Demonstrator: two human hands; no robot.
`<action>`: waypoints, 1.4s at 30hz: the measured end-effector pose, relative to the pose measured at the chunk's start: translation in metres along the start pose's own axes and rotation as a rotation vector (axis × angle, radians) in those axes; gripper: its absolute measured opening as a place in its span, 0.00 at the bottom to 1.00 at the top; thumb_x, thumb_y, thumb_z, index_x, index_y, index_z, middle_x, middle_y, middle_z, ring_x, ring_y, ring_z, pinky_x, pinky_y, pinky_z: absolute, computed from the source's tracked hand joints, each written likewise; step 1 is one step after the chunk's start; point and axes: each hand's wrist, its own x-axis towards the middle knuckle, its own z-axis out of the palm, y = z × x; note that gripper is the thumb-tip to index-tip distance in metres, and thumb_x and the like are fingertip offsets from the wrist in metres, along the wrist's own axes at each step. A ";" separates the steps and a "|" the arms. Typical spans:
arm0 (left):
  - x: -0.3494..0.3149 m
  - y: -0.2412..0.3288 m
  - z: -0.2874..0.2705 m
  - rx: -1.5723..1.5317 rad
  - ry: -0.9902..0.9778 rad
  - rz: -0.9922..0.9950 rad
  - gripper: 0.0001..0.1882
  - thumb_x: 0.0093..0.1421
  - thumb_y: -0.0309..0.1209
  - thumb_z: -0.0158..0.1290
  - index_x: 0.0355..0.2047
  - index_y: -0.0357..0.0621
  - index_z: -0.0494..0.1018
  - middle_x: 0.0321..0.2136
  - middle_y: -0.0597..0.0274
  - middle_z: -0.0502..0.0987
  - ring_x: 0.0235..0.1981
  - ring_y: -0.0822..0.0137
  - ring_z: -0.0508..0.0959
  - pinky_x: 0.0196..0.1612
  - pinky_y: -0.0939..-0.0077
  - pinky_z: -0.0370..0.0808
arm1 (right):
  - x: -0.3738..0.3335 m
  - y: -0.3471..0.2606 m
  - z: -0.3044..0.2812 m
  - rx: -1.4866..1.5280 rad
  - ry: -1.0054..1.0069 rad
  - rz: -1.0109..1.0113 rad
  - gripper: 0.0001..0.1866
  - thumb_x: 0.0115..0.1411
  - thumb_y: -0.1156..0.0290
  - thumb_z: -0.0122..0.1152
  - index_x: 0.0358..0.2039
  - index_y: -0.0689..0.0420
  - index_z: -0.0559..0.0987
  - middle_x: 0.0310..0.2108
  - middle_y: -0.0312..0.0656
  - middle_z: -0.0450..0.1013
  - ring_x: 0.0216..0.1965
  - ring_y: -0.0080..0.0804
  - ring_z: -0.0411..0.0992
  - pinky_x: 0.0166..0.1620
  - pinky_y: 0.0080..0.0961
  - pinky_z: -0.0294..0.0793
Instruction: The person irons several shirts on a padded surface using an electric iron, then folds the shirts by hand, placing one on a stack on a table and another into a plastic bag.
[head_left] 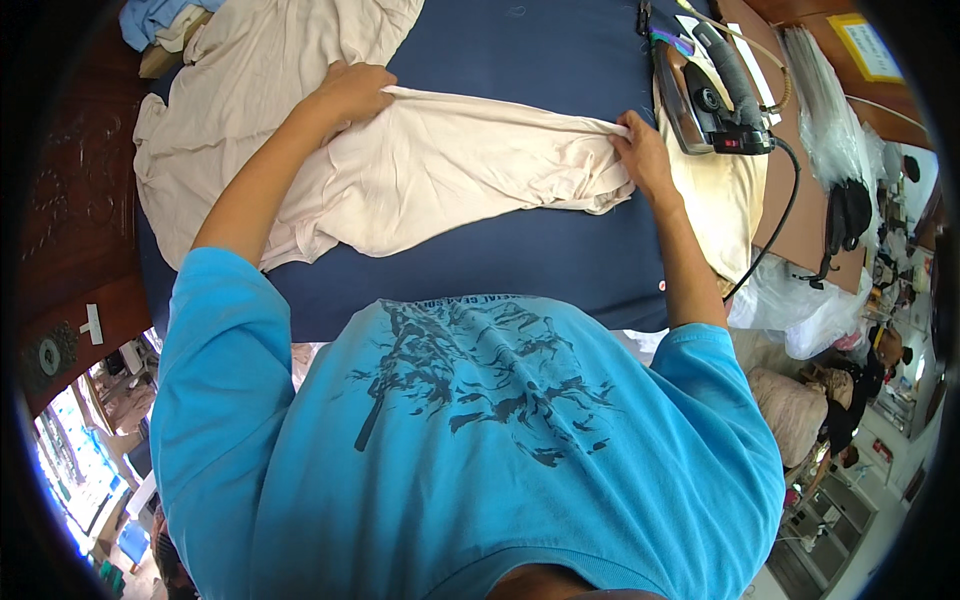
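A pale beige garment (pixel 420 190) lies wrinkled over the dark blue ironing surface (pixel 500 260), its wider part bunched at the left. My left hand (pixel 352 95) is closed on the upper edge of the cloth near the middle. At the far end of a narrower part, perhaps a sleeve, my right hand (pixel 642 152) pinches the corner between thumb and fingers. Between the two hands the upper edge is drawn nearly straight, while the lower edge rests loosely on the surface. Folds gather just left of my right hand.
Right of my right hand, an iron (pixel 715 95) with a dark grey handle and black cord sits on a cream cloth (pixel 715 195). Clear plastic (pixel 825 110) hangs farther right. Folded blue fabric (pixel 155 20) lies at the back left, and carved dark wood (pixel 80 180) borders the left side.
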 end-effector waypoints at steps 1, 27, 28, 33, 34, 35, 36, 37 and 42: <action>0.001 -0.003 0.002 0.011 0.007 -0.041 0.17 0.51 0.34 0.50 0.41 0.45 0.74 0.39 0.58 0.75 0.47 0.61 0.71 0.55 0.54 0.56 | 0.003 0.000 -0.001 -0.046 -0.017 0.032 0.12 0.51 0.73 0.58 0.35 0.60 0.69 0.29 0.50 0.71 0.34 0.48 0.70 0.37 0.34 0.68; -0.072 0.143 0.069 -0.249 0.457 0.523 0.05 0.52 0.35 0.54 0.24 0.50 0.71 0.24 0.69 0.69 0.29 0.69 0.70 0.44 0.68 0.62 | 0.012 -0.082 0.050 -0.010 -0.014 -0.532 0.13 0.48 0.73 0.57 0.38 0.53 0.77 0.39 0.41 0.70 0.38 0.40 0.66 0.43 0.33 0.67; -0.075 0.143 0.071 -0.265 0.429 0.521 0.06 0.52 0.35 0.54 0.25 0.49 0.71 0.24 0.69 0.69 0.29 0.68 0.70 0.43 0.68 0.62 | 0.008 -0.079 0.053 -0.016 -0.038 -0.534 0.14 0.48 0.72 0.58 0.38 0.52 0.77 0.40 0.40 0.69 0.39 0.40 0.66 0.43 0.33 0.66; -0.084 0.141 0.075 -0.264 0.437 0.506 0.06 0.53 0.35 0.53 0.26 0.49 0.71 0.25 0.68 0.70 0.30 0.67 0.70 0.43 0.69 0.61 | -0.006 -0.079 0.054 -0.019 -0.032 -0.510 0.15 0.48 0.72 0.58 0.39 0.51 0.76 0.43 0.38 0.67 0.43 0.38 0.64 0.45 0.33 0.62; -0.085 0.141 0.075 -0.260 0.435 0.505 0.06 0.53 0.35 0.53 0.26 0.48 0.71 0.25 0.68 0.70 0.30 0.67 0.70 0.43 0.69 0.61 | -0.008 -0.080 0.054 -0.021 -0.024 -0.509 0.15 0.47 0.72 0.58 0.39 0.51 0.75 0.43 0.38 0.67 0.43 0.38 0.64 0.45 0.33 0.62; -0.085 0.141 0.073 -0.274 0.467 0.480 0.06 0.53 0.34 0.52 0.28 0.48 0.71 0.26 0.67 0.71 0.31 0.66 0.70 0.42 0.69 0.62 | -0.009 -0.081 0.052 -0.025 -0.012 -0.507 0.16 0.47 0.72 0.58 0.39 0.51 0.75 0.43 0.38 0.67 0.43 0.38 0.64 0.45 0.33 0.61; -0.086 0.140 0.070 -0.287 0.498 0.454 0.06 0.53 0.34 0.52 0.29 0.47 0.71 0.27 0.66 0.71 0.31 0.65 0.71 0.42 0.69 0.62 | -0.010 -0.081 0.051 -0.017 -0.014 -0.500 0.16 0.47 0.72 0.58 0.40 0.51 0.74 0.43 0.39 0.67 0.44 0.39 0.64 0.46 0.34 0.61; -0.086 0.139 0.068 -0.301 0.528 0.429 0.06 0.54 0.33 0.51 0.30 0.46 0.71 0.28 0.65 0.72 0.32 0.64 0.71 0.42 0.69 0.62 | -0.011 -0.081 0.050 -0.009 -0.015 -0.492 0.17 0.47 0.72 0.57 0.41 0.52 0.74 0.44 0.39 0.66 0.44 0.39 0.64 0.46 0.35 0.61; -0.046 0.101 0.069 -0.419 0.701 -0.061 0.12 0.53 0.36 0.48 0.37 0.46 0.70 0.37 0.64 0.72 0.39 0.62 0.70 0.43 0.60 0.62 | -0.008 -0.090 0.053 -0.069 0.090 -0.409 0.20 0.48 0.70 0.55 0.44 0.55 0.70 0.48 0.43 0.64 0.49 0.42 0.61 0.50 0.38 0.59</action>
